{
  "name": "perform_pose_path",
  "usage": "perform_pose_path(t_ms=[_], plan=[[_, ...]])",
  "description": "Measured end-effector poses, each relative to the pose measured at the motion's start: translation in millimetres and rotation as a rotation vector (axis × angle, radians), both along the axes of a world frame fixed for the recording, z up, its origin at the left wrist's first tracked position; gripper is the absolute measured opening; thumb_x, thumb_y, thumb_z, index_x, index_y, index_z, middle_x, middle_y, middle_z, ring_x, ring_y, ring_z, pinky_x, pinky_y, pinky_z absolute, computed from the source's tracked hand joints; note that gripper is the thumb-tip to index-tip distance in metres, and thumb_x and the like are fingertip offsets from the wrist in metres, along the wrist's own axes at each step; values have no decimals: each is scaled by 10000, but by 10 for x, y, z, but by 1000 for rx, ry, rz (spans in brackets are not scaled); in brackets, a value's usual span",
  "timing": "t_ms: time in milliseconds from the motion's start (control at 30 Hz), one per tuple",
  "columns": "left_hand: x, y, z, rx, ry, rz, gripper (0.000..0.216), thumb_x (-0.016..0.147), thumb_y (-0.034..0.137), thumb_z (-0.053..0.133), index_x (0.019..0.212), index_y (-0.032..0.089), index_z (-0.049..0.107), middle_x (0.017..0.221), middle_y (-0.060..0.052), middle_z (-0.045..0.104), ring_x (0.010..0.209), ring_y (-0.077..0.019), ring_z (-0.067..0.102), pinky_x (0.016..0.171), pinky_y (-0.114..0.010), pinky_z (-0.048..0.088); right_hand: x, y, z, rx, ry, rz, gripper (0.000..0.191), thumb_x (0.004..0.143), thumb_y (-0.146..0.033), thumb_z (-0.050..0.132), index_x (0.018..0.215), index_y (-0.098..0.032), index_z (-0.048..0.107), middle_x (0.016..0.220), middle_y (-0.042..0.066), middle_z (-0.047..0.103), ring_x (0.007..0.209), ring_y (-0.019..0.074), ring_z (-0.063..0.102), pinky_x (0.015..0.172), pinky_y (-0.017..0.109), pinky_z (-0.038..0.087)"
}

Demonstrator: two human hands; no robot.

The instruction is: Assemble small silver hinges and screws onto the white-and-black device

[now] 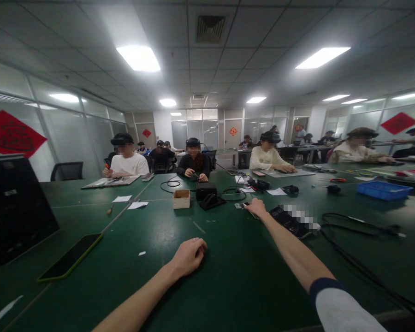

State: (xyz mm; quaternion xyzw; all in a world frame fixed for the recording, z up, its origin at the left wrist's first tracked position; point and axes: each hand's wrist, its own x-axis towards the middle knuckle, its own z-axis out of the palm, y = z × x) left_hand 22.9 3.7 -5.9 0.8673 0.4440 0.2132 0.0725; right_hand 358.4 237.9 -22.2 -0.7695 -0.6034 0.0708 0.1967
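Note:
My left hand (189, 256) rests on the green table (159, 286) with its fingers curled in, and no object shows in it. Stretched out to the far right, my right hand (257, 207) has its fingers closed down on a small flat item, mostly hidden under them. Small metal-looking pieces (238, 206) lie just left of those fingertips. Beside my right forearm is a dark flat packet (283, 220), partly pixelated. A small pale open box (181, 199) and a black boxy device (206, 190) stand beyond my left hand.
A phone in a green case (71, 258) lies at left, near a black panel (17, 207). Black cables (349, 258) run along the right side, below a blue tray (383, 190). Several people sit across the table, one with hands (195, 176) on a dark item.

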Motion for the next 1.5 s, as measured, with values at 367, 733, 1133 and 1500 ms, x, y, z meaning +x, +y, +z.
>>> perform_pose_path(t_ms=[367, 733, 1133, 1500], plan=[[-9, 47, -68, 32, 4, -4, 240, 781, 65, 429, 913, 187, 588, 817, -16, 635, 775, -159, 595, 717, -252, 446, 15, -26, 24, 31, -40, 9, 426, 726, -405, 644, 1006, -85, 630, 1012, 207, 644, 942, 309, 635, 741, 333, 498], [19, -31, 54, 1, 19, -4, 213, 813, 82, 424, 913, 174, 589, 844, -28, 635, 778, -157, 598, 725, -257, 464, -21, -113, 57, 132, -115, 63, 420, 737, -309, 663, 1085, -124, 516, 1120, 163, 540, 1021, 275, 574, 805, 319, 449], [-25, 41, -50, 7, 19, -14, 193, 827, 93, 441, 928, 177, 583, 870, -19, 628, 789, -143, 590, 730, -242, 453, 103, -76, 1, 211, -11, 148, 370, 648, -193, 697, 979, -158, 534, 1083, 112, 546, 1007, 246, 545, 832, 295, 410], [-18, 31, -42, 11, 20, -14, 194, 821, 91, 443, 921, 177, 585, 863, -22, 628, 785, -146, 591, 728, -244, 456, 181, 62, 26, -50, 561, 29, 248, 769, -370, 590, 776, -123, 572, 693, 108, 625, 742, 255, 648, 582, 290, 508]])
